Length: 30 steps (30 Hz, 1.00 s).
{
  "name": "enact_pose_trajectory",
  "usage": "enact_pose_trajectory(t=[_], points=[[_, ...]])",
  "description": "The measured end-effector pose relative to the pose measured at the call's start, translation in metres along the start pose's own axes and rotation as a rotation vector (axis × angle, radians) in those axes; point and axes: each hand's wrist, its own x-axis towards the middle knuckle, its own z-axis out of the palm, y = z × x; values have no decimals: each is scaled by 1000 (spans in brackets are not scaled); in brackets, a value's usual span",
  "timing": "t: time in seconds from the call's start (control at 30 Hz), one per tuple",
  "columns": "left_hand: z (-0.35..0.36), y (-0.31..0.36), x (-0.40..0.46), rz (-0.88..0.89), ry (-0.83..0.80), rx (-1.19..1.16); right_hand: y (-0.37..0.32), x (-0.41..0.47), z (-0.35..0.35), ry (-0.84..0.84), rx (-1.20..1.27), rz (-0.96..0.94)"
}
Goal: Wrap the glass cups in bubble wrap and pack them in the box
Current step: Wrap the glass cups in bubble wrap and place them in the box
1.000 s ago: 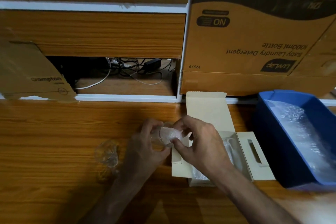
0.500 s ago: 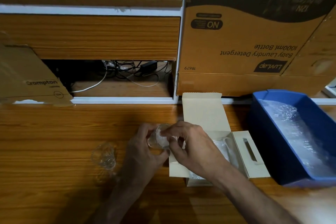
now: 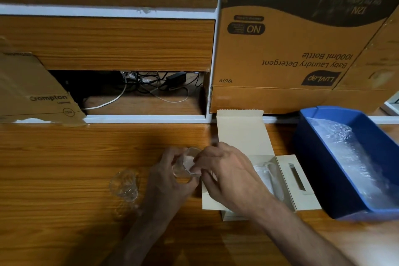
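Both hands clasp one glass cup (image 3: 187, 164) just left of the open box (image 3: 241, 134): left hand (image 3: 167, 181) wraps its body, right hand (image 3: 226, 170) pinches its rim. A second cup (image 3: 124, 185) stands farther left of the box.

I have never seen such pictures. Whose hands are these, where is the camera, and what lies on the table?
There is no machine: a person wears a camera on the head, looking down at both hands. The left hand and right hand together hold a glass cup with bubble wrap. On the wooden table stand another bare glass cup, an open cream box holding something wrapped, and a blue bin with bubble wrap.
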Motion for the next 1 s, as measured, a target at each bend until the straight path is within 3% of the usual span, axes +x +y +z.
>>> enact_pose_trajectory(t=[0.37,0.57,1.0], points=[[-1,1,4,30,30,-50,-2,-4,7,-150,-93,10],[0,2,5,-10,42,-56,-3,-12,2,-53,-79,19],[9,4,-7,-74,21,-120,1,-24,9,-119,60,57]])
